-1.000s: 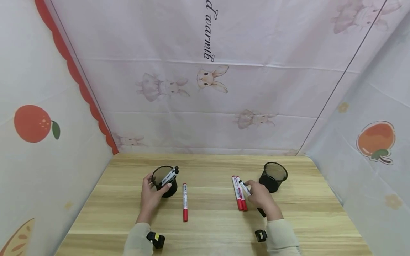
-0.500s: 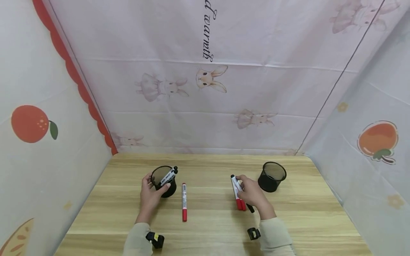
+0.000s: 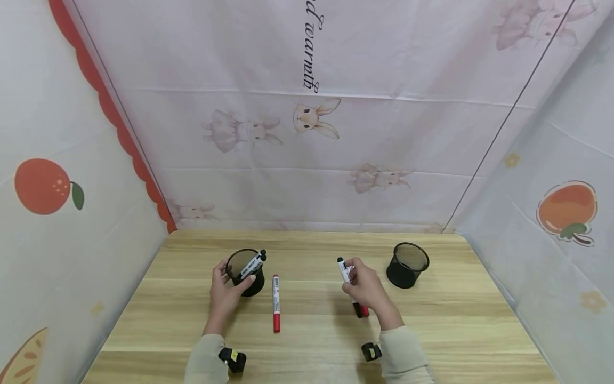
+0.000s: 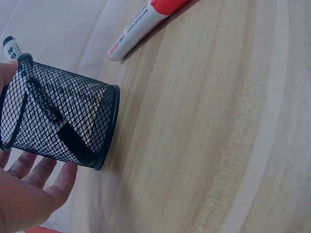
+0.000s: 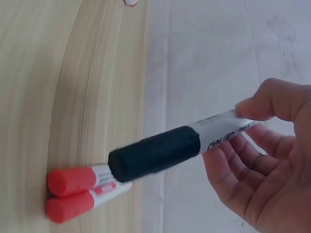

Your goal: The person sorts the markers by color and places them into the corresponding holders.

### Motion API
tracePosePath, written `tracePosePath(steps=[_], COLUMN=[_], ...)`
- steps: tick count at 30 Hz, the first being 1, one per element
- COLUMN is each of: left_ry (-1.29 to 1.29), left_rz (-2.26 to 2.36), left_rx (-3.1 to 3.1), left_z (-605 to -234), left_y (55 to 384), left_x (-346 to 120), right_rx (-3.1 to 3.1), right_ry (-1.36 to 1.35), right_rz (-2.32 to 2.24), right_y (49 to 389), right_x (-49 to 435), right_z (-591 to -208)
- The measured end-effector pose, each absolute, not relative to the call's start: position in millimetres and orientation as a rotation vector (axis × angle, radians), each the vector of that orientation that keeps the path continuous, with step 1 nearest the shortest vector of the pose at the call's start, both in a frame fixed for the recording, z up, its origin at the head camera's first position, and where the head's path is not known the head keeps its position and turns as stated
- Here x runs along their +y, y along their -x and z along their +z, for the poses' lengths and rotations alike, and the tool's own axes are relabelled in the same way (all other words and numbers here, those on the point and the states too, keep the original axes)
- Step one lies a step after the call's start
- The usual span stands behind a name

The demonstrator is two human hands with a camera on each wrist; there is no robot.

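My left hand grips a black mesh pen cup at the left of the table, thumb at the rim. Black-capped whiteboard markers lean inside that cup; in the left wrist view, one marker's dark end shows through the mesh. Between thumb and fingers, my right hand pinches a black-capped whiteboard marker, raised above the table. Under it lie two red-capped markers side by side, mostly hidden by the hand in the head view.
A single red-capped marker lies right of the held cup. Toward the back right stands a second black mesh pen cup. Printed cloth walls border the wooden table at the back and both sides.
My right hand has lifted the black-capped marker and carried it left over the two red ones. My left hand keeps its grip on the cup, unmoved.
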State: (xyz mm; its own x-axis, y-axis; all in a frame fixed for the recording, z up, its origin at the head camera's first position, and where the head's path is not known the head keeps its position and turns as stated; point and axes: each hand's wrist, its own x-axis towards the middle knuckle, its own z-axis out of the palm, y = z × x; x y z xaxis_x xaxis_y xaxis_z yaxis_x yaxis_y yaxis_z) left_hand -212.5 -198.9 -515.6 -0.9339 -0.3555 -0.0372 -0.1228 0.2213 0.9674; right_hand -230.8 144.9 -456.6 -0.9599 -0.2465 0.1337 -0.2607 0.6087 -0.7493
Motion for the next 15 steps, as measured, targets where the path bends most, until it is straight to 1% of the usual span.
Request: tracePosePath(steps=[15], left_ry=[-0.445], left_rz=[-1.799], left_rx=[-2.291], left_z=[-513.4], left_y=[211.8], left_x=[-198.3], right_rx=[-2.596], right_ry=[-0.496], right_rz=[1.559], right_y=[229.8], right_x=[123.0], right_z=[-457.4])
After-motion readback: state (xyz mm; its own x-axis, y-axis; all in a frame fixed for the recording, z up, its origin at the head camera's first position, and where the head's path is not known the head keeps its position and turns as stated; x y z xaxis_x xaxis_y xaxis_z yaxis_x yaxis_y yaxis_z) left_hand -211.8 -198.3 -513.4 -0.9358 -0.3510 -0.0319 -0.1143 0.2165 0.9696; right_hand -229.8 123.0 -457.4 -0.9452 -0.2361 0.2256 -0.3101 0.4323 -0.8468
